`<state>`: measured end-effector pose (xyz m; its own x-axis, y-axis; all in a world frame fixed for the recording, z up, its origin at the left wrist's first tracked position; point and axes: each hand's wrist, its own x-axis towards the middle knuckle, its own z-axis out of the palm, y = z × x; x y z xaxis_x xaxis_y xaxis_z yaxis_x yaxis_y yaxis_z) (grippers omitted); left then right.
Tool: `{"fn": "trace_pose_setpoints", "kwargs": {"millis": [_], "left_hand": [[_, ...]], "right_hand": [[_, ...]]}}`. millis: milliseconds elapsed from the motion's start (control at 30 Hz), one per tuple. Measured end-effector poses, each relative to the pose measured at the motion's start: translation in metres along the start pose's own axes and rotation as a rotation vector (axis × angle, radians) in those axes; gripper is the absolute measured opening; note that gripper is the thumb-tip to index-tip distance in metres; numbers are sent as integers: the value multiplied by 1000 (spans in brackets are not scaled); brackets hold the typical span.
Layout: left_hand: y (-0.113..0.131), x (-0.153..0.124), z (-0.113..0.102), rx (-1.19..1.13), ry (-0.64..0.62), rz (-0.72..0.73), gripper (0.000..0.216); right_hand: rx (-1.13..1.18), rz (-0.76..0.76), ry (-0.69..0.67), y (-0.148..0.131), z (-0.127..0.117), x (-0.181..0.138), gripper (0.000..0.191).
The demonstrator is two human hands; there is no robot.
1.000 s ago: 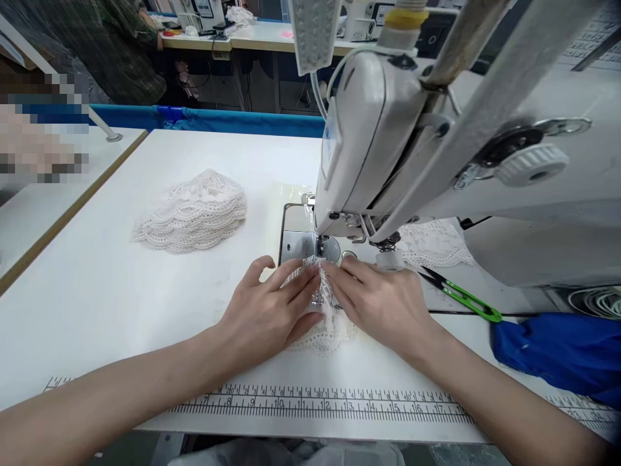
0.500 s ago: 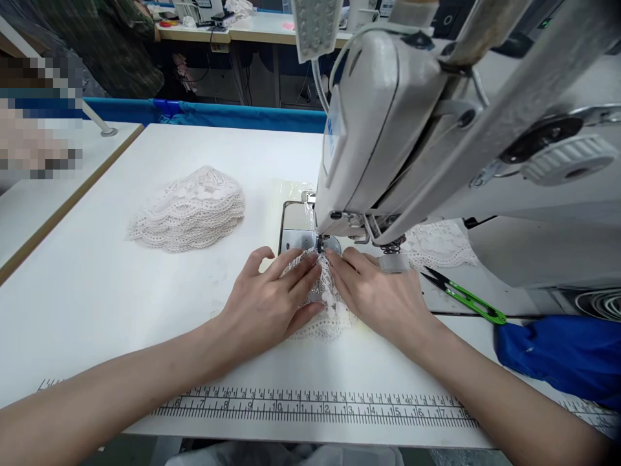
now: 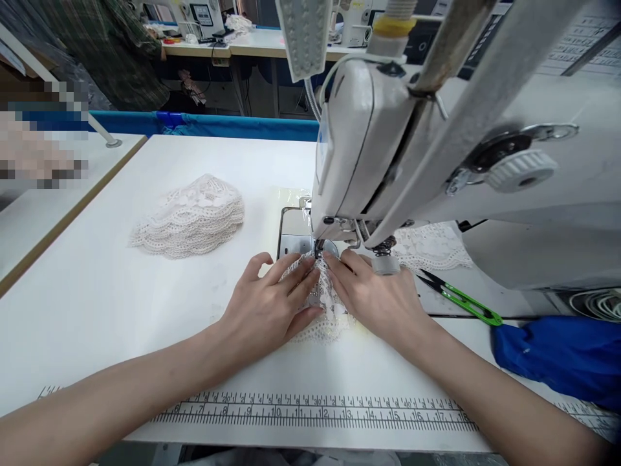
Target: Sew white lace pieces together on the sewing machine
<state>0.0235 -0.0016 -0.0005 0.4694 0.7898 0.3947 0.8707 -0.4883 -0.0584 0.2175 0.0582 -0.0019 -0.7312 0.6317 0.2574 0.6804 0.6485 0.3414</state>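
A white lace piece [image 3: 324, 327] runs up under the needle and presser foot [image 3: 318, 248] of a sewing machine [image 3: 349, 142]. My left hand [image 3: 274, 294] holds the lace down from the left, its fingers bent a little and its thumb apart. On the other side my right hand [image 3: 376, 288] grips the lace close to the foot, fingers close together; its thumb is hidden. Both sets of fingertips are beside the metal needle plate [image 3: 295, 243]. The lace under my fingers is partly covered.
A stack of lace pieces [image 3: 191, 217] lies left on the white table [image 3: 97, 310]. Behind my right hand are more lace [image 3: 431, 246], green thread snips [image 3: 468, 304] and a blue cloth [image 3: 557, 356]. A printed ruler [image 3: 310, 411] lines the front edge. Another person's sleeve [image 3: 107, 52] shows at the back.
The camera view has shifted slightly, so the machine appears farther left and the background lower. Both hands keep nearly the same pose on the lace at the presser foot.
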Motion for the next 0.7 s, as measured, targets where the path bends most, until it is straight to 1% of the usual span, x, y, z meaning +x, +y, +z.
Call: {"fn": "trace_pose_setpoints", "kwargs": {"millis": [233,433,533,600,667,700], "left_hand": [[-4,1,1,-19,10,-12,37],[-5,3,4,-39,-5,-30,38],[-6,3,1,-38,10,-18,35],[-7,2,-6,-40,24,4,29],[-8,0,-16,-76,6,32,23],[-9,-2,-22,-105,-28,47,22]], "right_hand": [[-16,17,-20,2,3,1,46],[-10,37,-66,3,5,2,47],[32,62,-68,7,-5,3,41],[104,87,-76,11,-16,3,33],[242,105,-122,17,-29,3,27],[338,83,-167,20,-35,3,24]]}}
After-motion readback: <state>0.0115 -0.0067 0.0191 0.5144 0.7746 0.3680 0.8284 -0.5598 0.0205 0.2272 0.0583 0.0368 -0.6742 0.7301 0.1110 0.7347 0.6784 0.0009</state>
